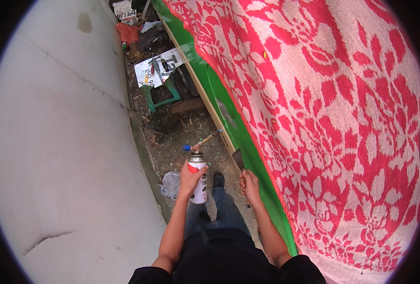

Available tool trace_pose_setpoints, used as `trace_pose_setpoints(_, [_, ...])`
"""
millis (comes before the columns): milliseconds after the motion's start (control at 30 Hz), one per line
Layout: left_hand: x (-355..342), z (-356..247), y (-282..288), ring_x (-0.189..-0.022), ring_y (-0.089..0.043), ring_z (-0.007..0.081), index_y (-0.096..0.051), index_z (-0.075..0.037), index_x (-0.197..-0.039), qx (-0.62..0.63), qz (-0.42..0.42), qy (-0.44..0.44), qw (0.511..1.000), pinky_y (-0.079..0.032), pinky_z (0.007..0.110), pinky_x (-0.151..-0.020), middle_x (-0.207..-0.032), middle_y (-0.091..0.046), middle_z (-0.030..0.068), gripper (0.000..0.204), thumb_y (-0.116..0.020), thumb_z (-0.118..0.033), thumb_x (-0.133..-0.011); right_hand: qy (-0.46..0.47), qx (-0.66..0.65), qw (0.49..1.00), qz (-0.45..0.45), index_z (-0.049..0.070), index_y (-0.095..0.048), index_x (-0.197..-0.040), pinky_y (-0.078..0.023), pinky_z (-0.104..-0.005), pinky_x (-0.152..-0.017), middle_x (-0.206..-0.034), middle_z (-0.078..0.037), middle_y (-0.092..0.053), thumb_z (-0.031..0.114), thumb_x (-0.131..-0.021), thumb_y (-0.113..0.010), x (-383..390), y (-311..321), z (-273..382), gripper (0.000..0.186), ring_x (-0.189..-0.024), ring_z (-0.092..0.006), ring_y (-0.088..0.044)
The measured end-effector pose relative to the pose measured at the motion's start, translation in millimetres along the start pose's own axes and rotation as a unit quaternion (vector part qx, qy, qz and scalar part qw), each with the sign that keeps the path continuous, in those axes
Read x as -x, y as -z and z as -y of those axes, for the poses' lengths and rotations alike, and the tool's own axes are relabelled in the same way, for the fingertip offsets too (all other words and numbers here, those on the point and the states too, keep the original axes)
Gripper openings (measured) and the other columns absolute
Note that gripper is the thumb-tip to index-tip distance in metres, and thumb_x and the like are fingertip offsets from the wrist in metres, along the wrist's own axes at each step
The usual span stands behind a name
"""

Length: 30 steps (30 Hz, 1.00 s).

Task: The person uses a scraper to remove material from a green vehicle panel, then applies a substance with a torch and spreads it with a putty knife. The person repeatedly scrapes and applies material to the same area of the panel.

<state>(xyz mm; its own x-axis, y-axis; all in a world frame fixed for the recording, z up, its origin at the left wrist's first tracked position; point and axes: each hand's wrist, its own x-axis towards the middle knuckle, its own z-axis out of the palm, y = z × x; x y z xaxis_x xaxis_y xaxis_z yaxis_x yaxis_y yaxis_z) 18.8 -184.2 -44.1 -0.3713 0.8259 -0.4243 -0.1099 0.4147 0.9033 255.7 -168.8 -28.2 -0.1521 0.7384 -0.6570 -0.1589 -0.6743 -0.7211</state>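
Here, littered ground [184,124] lies between wall [67,142] and green surface [213,94].

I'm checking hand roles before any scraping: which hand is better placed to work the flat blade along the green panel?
Probably the right hand: it grips the flat dark blade, close by the green panel. The left hand is wrapped round the torch canister, farther from the panel.

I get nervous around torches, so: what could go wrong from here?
If lit, the torch in the left hand might scorch the patterned cloth nearby; I see no flame. The flat blade in the right hand could scratch the green panel. The plastic bag might trip someone.
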Motion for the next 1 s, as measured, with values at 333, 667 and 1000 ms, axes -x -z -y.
trace_pose_setpoints(333, [-31,40,-15,-0.079,-0.07,0.023,-0.059,-0.001,-0.097,-0.134,-0.005,0.025,0.991,-0.054,0.038,-0.074,-0.088,-0.072,0.0154,0.048,-0.086,-0.031,-0.071,0.072,0.085,0.984,-0.139,0.006,-0.053,-0.091,-0.027,-0.025,-0.038,-0.057,0.004,-0.038,0.029,-0.105,-0.048,-29,-7,-29,0.027,-0.042,-0.0053,-0.033])
trace_pose_setpoints(667, [-46,61,-21,-0.08,-0.072,0.0252,-0.059,0.0,-0.097,-0.124,-0.005,0.01,0.992,-0.055,0.039,-0.074,-0.088,-0.073,0.0173,0.049,-0.086,-0.03,-0.07,0.102,0.108,0.973,-0.176,0.003,-0.057,-0.09,-0.031,-0.0266,-0.041,-0.057,0.002,-0.043,0.023,-0.103,-0.049,-43,-15,-39,0.025,-0.044,-0.0069,-0.039])
trace_pose_setpoints(1000, [-45,58,-22,-0.08,-0.073,0.0254,-0.059,0.0,-0.098,-0.127,0.017,-0.003,0.992,-0.055,0.038,-0.074,-0.089,-0.073,0.0167,0.048,-0.086,-0.028,-0.069,0.128,0.179,0.953,-0.207,0.001,-0.06,-0.087,-0.036,-0.0311,-0.05,-0.058,-0.002,-0.048,0.023,-0.101,-0.051,-50,-8,-54,0.028,-0.052,-0.0099,-0.046])
